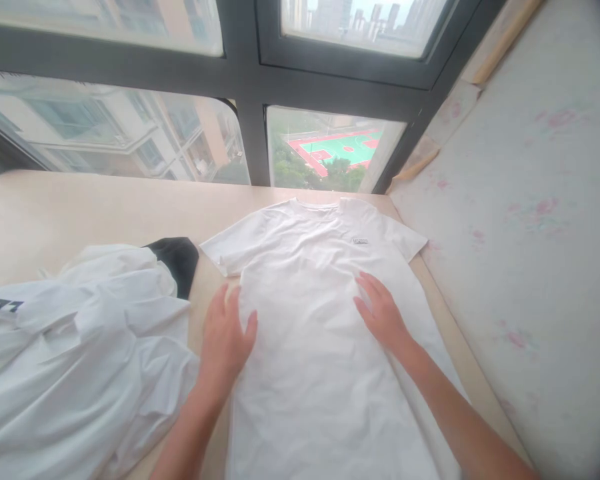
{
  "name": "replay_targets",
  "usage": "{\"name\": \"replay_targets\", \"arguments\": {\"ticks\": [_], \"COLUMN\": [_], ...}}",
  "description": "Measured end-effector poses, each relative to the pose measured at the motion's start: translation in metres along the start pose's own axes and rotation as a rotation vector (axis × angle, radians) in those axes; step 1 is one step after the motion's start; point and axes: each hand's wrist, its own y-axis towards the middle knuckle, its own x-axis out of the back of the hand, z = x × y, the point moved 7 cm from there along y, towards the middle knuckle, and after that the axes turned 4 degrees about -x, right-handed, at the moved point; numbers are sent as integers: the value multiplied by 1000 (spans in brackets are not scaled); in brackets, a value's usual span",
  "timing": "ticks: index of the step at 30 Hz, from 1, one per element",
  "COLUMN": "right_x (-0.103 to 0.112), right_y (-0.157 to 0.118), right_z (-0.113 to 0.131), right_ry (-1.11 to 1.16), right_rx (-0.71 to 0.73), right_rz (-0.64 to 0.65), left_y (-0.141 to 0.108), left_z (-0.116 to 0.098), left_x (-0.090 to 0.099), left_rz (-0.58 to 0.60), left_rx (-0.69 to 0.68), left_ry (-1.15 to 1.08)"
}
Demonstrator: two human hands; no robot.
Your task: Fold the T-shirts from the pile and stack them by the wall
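Observation:
A white short-sleeved T-shirt (310,333) lies spread out face up, its collar toward the window and a small dark print on the chest. Wrinkles run across its upper front. At the shirt's left side edge, below the sleeve, is my left hand (227,333), fingers apart and holding nothing. My right hand (380,310) rests on or just over the right half of the shirt front, fingers slightly bent; a small raised fold of cloth is by its fingertips. Whether those fingers pinch that fold cannot be made out.
To the left is a heap of white clothes (85,347) with dark lettering, a black piece of cloth (177,260) sticking out behind it. The pale wooden surface (105,200) meets a dark-framed window (257,127) at the back. A flower-patterned wall (505,220) bounds the right side.

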Motion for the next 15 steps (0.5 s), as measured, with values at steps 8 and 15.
{"name": "replay_targets", "arguments": {"ticks": [8,15], "right_x": [38,50], "right_y": [-141,-140], "right_z": [-46,-43], "right_ry": [-325,-223], "right_rx": [-32,-31], "right_rz": [80,54], "left_y": [-98,-77], "left_z": [-56,-29], "left_x": [-12,-10], "left_rz": [199,228], "left_rx": [-298,-340], "left_ry": [169,220]}}
